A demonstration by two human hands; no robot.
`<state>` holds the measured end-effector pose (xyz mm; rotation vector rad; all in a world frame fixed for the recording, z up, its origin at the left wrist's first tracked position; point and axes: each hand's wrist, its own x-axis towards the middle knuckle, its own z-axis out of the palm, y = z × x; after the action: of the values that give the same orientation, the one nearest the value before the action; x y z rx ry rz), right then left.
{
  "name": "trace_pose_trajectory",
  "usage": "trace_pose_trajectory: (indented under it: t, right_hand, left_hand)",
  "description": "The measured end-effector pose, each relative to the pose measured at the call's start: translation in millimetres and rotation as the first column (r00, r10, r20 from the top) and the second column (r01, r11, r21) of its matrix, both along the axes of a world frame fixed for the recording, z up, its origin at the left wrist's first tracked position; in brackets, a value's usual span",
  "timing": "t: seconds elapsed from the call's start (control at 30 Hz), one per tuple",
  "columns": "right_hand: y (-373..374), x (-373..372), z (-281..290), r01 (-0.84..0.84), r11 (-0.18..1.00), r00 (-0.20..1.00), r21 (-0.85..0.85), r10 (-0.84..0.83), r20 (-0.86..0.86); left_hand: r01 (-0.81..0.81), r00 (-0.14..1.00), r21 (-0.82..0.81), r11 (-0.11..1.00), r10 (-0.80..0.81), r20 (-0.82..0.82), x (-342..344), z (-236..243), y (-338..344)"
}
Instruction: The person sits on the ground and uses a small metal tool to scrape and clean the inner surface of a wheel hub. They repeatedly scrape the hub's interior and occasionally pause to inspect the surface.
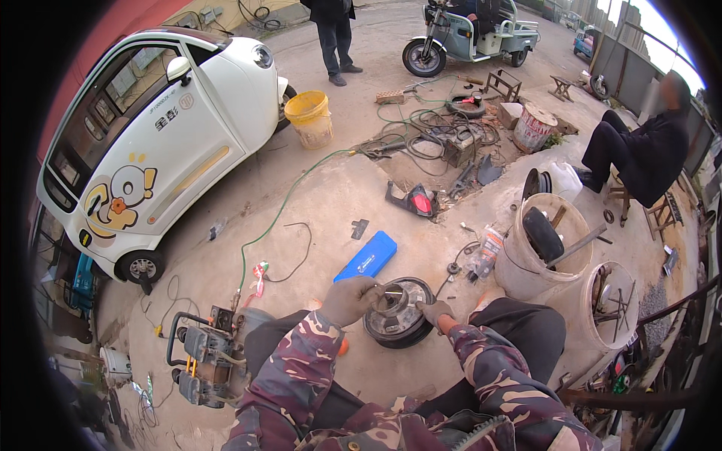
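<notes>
Pale outdoor concrete (316,203) spreads beneath the wheel (402,328).

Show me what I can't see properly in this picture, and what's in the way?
All in the head view:
- Underside of the black-rimmed wheel: hidden beneath its own body.
- Palm of the left hand: hidden by the back of that hand.
- Bottom of the big white bucket: hidden by its wall and contents.
- Head of the standing person: cut off by the top edge.
- Details of the far blue vehicle: too small.
</notes>
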<state>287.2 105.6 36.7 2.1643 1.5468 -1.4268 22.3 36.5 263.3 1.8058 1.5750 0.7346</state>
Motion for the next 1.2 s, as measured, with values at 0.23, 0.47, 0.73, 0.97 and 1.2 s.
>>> trace_pose_trajectory:
  t: [0.23,0.47,0.73,0.97,1.2]
  right_hand:
    - [3.5,3.5,-4.2,-0.103,0.994,0.995,0.032,0.103,0.000]
    - [-30.1,-9.2,4.7,-0.209,0.976,0.977,0.056,0.205,0.060]
    - [-59.9,0.6,-2.0,-0.333,0.934,0.940,0.131,0.340,-0.039]
    - [-57.4,0.0,13.7,-0.393,0.918,0.918,0.050,0.395,-0.043]
    - [-53.7,-1.3,24.3,-0.438,0.899,0.899,0.008,0.438,-0.003]
  left_hand:
    - [0.012,0.996,-0.044,0.999,-0.016,-0.083,4.7,-0.4,7.0]
    - [0.045,0.994,-0.170,0.984,-0.061,-0.091,10.0,-43.1,17.9]
    - [0.085,0.978,-0.372,0.924,-0.149,-0.147,23.4,-107.3,6.6]
    - [0.008,0.955,-0.313,0.950,-0.100,-0.281,57.5,-157.4,-30.3]
    - [-0.024,0.969,-0.207,0.978,-0.028,-0.245,75.6,-171.4,-37.0]
